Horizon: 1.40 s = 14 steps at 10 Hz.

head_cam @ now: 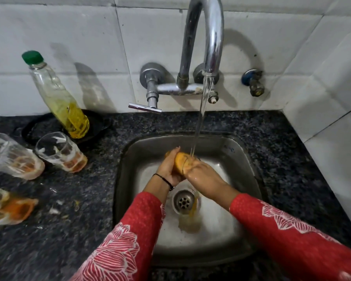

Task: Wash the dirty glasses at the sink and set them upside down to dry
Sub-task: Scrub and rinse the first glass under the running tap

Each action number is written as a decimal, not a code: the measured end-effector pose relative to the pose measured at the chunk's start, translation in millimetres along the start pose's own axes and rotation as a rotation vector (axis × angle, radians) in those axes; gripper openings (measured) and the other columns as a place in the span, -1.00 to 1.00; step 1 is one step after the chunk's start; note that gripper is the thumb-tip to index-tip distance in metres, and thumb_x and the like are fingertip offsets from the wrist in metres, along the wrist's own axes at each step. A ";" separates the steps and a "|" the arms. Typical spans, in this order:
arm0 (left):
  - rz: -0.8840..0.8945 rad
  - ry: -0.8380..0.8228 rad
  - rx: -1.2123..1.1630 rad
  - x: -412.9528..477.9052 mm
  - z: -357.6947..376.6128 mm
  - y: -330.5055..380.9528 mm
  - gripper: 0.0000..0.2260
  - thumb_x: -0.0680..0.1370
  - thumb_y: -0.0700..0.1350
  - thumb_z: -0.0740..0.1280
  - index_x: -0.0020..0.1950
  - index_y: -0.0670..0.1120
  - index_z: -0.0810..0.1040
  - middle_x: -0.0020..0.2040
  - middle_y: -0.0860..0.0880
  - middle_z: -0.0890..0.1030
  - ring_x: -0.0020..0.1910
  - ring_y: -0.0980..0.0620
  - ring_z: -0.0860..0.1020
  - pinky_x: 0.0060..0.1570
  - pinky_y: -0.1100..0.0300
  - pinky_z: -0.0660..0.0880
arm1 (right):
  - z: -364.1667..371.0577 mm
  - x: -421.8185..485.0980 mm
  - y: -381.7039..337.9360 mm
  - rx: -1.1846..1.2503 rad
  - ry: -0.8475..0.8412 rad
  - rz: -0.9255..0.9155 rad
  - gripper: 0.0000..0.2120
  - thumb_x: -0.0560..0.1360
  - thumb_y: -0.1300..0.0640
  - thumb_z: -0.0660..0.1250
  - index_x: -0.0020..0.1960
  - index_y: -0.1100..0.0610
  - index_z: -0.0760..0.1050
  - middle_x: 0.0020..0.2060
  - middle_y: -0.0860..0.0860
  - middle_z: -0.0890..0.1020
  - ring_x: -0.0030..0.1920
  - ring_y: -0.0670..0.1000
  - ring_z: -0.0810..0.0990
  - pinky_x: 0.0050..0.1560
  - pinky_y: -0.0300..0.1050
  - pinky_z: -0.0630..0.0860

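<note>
Under the running water, the left hand (169, 166) curls round the orange-stained end of a clear drinking glass (180, 160) held roughly on its side. The right hand (201, 173) wraps the other end; whether its fingers reach inside I cannot tell. Both hands grip the glass above the basin, close together around it. Its wall is thick with orange-yellow residue, so I judge this one to be in its first rinse and not yet clean. The thin water stream (200, 118) lands on it just beyond the right hand.

Below the wrists, orange-tinted water pools beside the round steel drain (183, 200) of the square stainless-steel sink (130, 151). Above the hands arches the curved chrome tap (213, 37).

Well to the left of the left hand, on the dark speckled granite counter (79, 199), three more wait unwashed — the nearest glass (63, 154), the far-left glass (10, 159) and the lower glass (6, 205). They look to stand mouth-up, with orange dregs at the bottom and pale streaks on the walls. None in view stands upside down, so the task seems barely begun — one glass under way, three untouched, all the drying still to come.

Beyond those, by the tiled wall, a clear plastic bottle (65, 106) with a green cap and yellow liquid stands on a shallow black tray (34, 130).
</note>
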<state>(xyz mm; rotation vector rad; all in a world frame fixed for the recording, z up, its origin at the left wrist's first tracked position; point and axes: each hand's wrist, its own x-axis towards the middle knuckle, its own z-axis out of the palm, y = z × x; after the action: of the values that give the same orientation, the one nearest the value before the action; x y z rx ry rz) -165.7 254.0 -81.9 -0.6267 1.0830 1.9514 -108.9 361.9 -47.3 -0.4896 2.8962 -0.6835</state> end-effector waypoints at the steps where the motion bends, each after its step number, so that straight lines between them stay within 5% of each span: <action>1: 0.074 -0.065 -0.086 -0.4 3.9 -9.1 -0.52 0.56 0.18 0.20 -0.15 -0.21 0.64 -0.25 -0.15 0.68 -0.28 -0.05 0.66 -0.08 0.07 0.55 | 7.3 7.7 -19.1 0.301 0.180 0.259 -0.76 0.44 0.36 0.18 -0.16 0.05 0.48 -0.09 0.01 0.58 -0.08 -0.07 0.51 -0.01 -0.13 0.48; 2: 0.169 0.001 -0.122 2.2 6.7 -13.5 -0.63 0.55 0.15 0.23 -0.24 -0.12 0.50 -0.28 -0.11 0.57 -0.29 0.00 0.59 -0.15 0.15 0.52 | 10.0 22.6 -44.9 0.987 0.231 0.694 -0.60 0.46 0.48 0.12 0.11 0.20 0.61 0.10 0.11 0.65 0.17 0.04 0.58 0.30 -0.06 0.45; 3: 0.096 0.027 -0.059 -0.8 6.2 -6.1 -0.62 0.58 0.12 0.21 -0.27 -0.14 0.48 -0.43 -0.09 0.60 -0.42 0.01 0.59 -0.27 0.19 0.54 | 2.8 12.1 -46.7 0.806 0.168 0.521 -0.65 0.46 0.51 0.13 0.17 0.37 0.52 0.11 0.25 0.60 0.18 0.16 0.55 0.31 0.05 0.42; 4: -0.037 0.024 0.003 -3.5 5.1 2.7 -0.52 0.53 0.22 0.24 -0.02 -0.23 0.55 -0.18 -0.19 0.63 -0.20 -0.11 0.61 -0.15 0.04 0.53 | 7.5 -9.7 -15.6 -0.125 -0.031 0.196 -0.68 0.54 0.27 0.06 0.15 0.33 0.52 0.10 0.30 0.56 0.14 0.29 0.50 0.14 0.15 0.41; 5: -0.011 0.000 -0.031 -3.0 5.4 0.9 -0.49 0.52 0.24 0.23 0.02 -0.22 0.56 -0.13 -0.19 0.63 -0.14 -0.11 0.60 -0.06 0.03 0.54 | 8.0 -12.8 -5.6 -0.077 0.123 0.207 -0.62 0.47 0.10 0.00 -0.04 0.13 0.59 -0.08 0.16 0.63 -0.02 0.19 0.57 0.01 0.06 0.43; 6: 0.058 -0.047 -0.099 -2.4 6.7 -10.6 -0.56 0.56 0.20 0.18 -0.09 -0.18 0.57 -0.20 -0.13 0.63 -0.18 -0.05 0.60 -0.04 0.09 0.52 | 13.5 19.8 -42.3 0.352 -0.003 0.653 -0.77 0.51 0.25 0.14 -0.12 0.12 0.57 -0.09 0.04 0.63 -0.02 0.03 0.58 0.09 0.00 0.49; 7: 0.100 -0.054 -0.131 -1.3 5.2 -15.0 -0.62 0.57 0.17 0.18 -0.16 -0.12 0.53 -0.20 -0.09 0.57 -0.19 0.01 0.58 -0.06 0.14 0.51 | 6.4 42.1 -57.6 0.783 0.598 0.809 -0.71 0.53 0.36 0.07 -0.19 0.21 0.53 -0.06 0.06 0.60 0.01 0.00 0.55 0.34 -0.05 0.36; 8: 0.055 0.010 -0.047 0.4 1.4 -5.0 -0.63 0.57 0.15 0.19 -0.15 -0.14 0.52 -0.19 -0.13 0.57 -0.18 -0.04 0.55 -0.07 0.09 0.50 | 17.8 15.1 -32.7 0.709 0.220 0.676 -0.78 0.52 0.39 0.14 0.06 0.36 0.53 0.05 0.28 0.57 0.13 0.21 0.52 0.10 -0.05 0.37; 9: -0.030 0.017 -0.008 -5.5 1.7 -0.3 -0.52 0.56 0.20 0.20 -0.12 -0.23 0.58 -0.30 -0.20 0.66 -0.24 -0.11 0.61 -0.17 0.03 0.51 | 2.5 -1.3 -15.7 0.638 0.044 0.504 -0.76 0.57 0.27 0.10 0.04 0.28 0.54 0.06 0.28 0.57 0.12 0.23 0.52 0.17 0.12 0.42; 10: -0.020 -0.042 -0.053 -0.7 0.0 -6.9 -0.51 0.55 0.21 0.21 -0.11 -0.22 0.62 -0.25 -0.18 0.68 -0.21 -0.09 0.64 -0.11 0.03 0.53 | -0.7 -2.5 -23.6 0.700 0.110 0.433 -0.81 0.55 0.11 0.13 -0.20 0.06 0.44 -0.16 0.03 0.57 -0.13 -0.05 0.54 -0.06 -0.05 0.50; 12: 0.126 -0.099 -0.135 1.1 8.1 -14.0 -0.64 0.53 0.13 0.24 -0.09 -0.18 0.55 -0.25 -0.07 0.63 -0.19 0.02 0.61 0.00 0.16 0.49 | 15.8 30.0 -40.3 0.664 0.291 0.748 -0.79 0.43 0.40 0.17 -0.13 0.28 0.58 -0.08 0.16 0.65 0.05 0.10 0.61 0.08 -0.05 0.53; 13: 0.091 -0.026 0.005 2.1 7.6 -4.7 -0.55 0.59 0.11 0.19 -0.31 -0.15 0.62 -0.39 -0.08 0.65 -0.35 0.01 0.63 -0.19 0.15 0.53 | 7.7 10.8 -31.4 0.434 0.158 0.535 -0.79 0.50 0.37 0.17 0.06 0.34 0.52 0.07 0.30 0.57 0.14 0.23 0.51 0.11 0.06 0.40; 14: 0.009 0.009 0.062 5.1 1.4 1.1 -0.60 0.55 0.16 0.25 -0.18 -0.16 0.60 -0.33 -0.14 0.66 -0.25 -0.07 0.61 -0.14 0.06 0.54 | 3.0 -9.3 -14.0 0.239 0.038 0.251 -0.70 0.57 0.17 0.12 0.17 0.22 0.53 0.16 0.20 0.58 0.21 0.22 0.51 0.22 0.12 0.41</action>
<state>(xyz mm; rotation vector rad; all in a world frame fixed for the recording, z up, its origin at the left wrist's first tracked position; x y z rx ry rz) -169.5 256.9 -84.4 -0.5982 1.1494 1.9171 -95.6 352.0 -43.2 -0.0837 2.7888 -0.9860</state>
